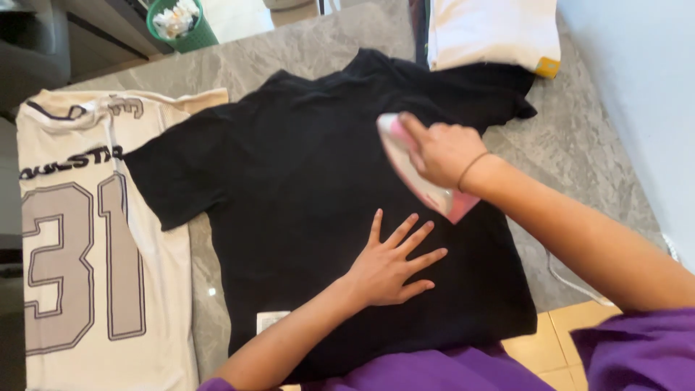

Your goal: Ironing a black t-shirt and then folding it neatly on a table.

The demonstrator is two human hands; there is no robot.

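A grey stone-patterned counter (pixel 579 145) fills most of the view, lit softly and evenly, and a pale, plain wall (pixel 637 80) rises along its right edge. Beyond the far-left corner of the counter stands a green basket (pixel 190 32) holding white crumpled bits, beside dark furniture (pixel 43 43). Below the counter's near-right corner, yellowish floor tiles (pixel 557 340) show.

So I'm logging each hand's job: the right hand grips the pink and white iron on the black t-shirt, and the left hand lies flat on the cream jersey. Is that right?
Not quite. In the head view the left hand lies flat on the black t-shirt, not the cream jersey beside it. The right hand does grip the pink and white iron on that shirt.
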